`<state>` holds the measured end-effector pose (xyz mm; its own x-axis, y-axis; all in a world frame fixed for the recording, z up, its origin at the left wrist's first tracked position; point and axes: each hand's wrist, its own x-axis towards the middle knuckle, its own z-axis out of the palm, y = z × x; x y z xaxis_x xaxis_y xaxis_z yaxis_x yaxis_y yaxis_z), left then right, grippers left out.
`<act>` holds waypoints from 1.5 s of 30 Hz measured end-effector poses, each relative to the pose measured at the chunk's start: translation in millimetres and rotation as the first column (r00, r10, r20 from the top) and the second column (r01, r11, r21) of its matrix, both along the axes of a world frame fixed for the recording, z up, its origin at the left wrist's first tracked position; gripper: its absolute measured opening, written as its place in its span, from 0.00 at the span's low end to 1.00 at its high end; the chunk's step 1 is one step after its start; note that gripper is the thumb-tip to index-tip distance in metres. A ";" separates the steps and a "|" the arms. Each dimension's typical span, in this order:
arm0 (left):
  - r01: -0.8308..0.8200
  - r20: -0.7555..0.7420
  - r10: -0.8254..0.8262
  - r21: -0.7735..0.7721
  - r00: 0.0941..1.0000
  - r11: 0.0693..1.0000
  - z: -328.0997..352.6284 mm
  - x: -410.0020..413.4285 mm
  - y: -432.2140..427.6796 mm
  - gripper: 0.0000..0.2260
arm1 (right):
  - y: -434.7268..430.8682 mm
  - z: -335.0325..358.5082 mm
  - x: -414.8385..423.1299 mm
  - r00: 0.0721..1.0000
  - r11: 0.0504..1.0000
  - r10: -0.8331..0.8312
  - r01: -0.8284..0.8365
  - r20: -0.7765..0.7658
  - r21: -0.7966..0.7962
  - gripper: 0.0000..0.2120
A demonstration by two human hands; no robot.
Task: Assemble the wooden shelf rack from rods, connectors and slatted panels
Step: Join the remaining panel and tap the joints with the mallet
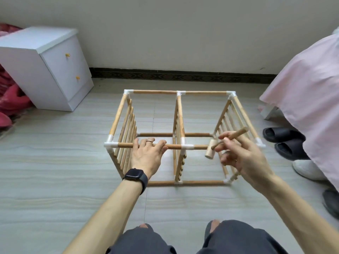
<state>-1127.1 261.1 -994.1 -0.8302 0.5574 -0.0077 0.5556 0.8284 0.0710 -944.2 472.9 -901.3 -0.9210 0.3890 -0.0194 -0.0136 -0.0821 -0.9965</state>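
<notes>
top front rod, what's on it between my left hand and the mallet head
Head view: a white connector where the middle slatted panel joins; otherwise the rod is bare.

Rack (pixel 180 136) bays open on top — slatted panels (pixel 128 132) wall sides

Black smartwatch (pixel 136 176), ring (pixel 149 141) on left hand (pixel 146 154), dark trousers (pixel 231 239), seemingly ripped knees (pixel 145 226)

The shelf rack (pixel 180 123) stands on the floor (pixel 55 162), nightstand (pixel 36 61) behind to its left, bed (pixel 302 85) and slippers (pixel 282 136) to its right, wooden mallet (pixel 211 150) over its right bay.
</notes>
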 end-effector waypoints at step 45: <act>-0.029 -0.020 0.032 0.124 0.999 0.992 -9.5 6.3 5.7 0.22 | -15.7 -39.2 -9.2 0.977 0.588 -0.199 0.181 -0.076 0.788 0.11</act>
<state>-1120.8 266.8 -1003.6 -0.8461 0.5272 0.0785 0.5327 0.8307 0.1619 -953.5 457.2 -940.5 -0.8274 0.4273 0.3645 0.0838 0.7356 -0.6722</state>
